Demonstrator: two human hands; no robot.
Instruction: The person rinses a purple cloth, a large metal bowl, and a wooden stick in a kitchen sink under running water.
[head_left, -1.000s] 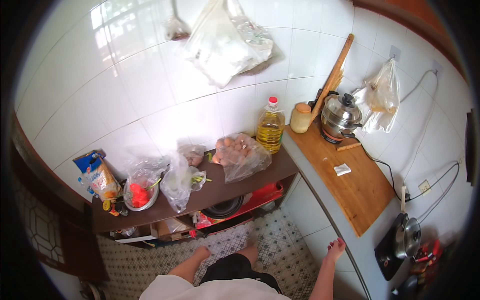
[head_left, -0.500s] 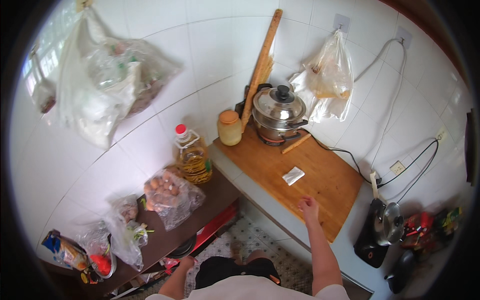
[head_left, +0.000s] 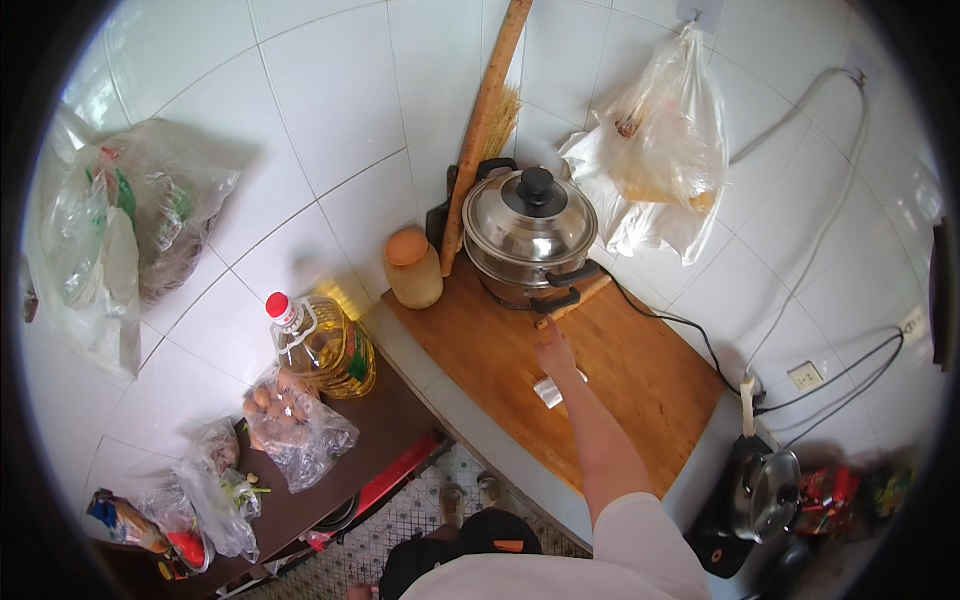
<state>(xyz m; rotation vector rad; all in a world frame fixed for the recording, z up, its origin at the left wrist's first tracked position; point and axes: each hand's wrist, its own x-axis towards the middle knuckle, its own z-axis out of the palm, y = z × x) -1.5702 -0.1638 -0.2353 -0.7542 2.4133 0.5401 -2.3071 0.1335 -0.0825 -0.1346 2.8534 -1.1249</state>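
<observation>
My right hand [head_left: 557, 352] reaches over the wooden board [head_left: 640, 400], a finger stretched out at the near end of a short wooden rolling pin [head_left: 580, 300]. Whether it touches the pin is too small to tell; no grip on it shows. Under my right wrist lies a small white folded packet [head_left: 548, 393], partly covered by the arm. Just beyond the fingers stands a steel pot [head_left: 530, 225] with a domed lid and black handles. Of my left hand [head_left: 362, 592] only a sliver shows at the lower edge, its fingers hidden.
A jar with an orange lid [head_left: 413, 270] and a long wooden pole [head_left: 485, 130] stand left of the pot. On the dark shelf are an oil bottle [head_left: 325, 345] and bagged eggs [head_left: 290, 415]. Bags hang on the wall. A black cooker [head_left: 730, 530] sits at right.
My right hand has moved forward and left, from the board's near side to the rolling pin's end. My left hand has dropped almost out of view. The whole view has shifted.
</observation>
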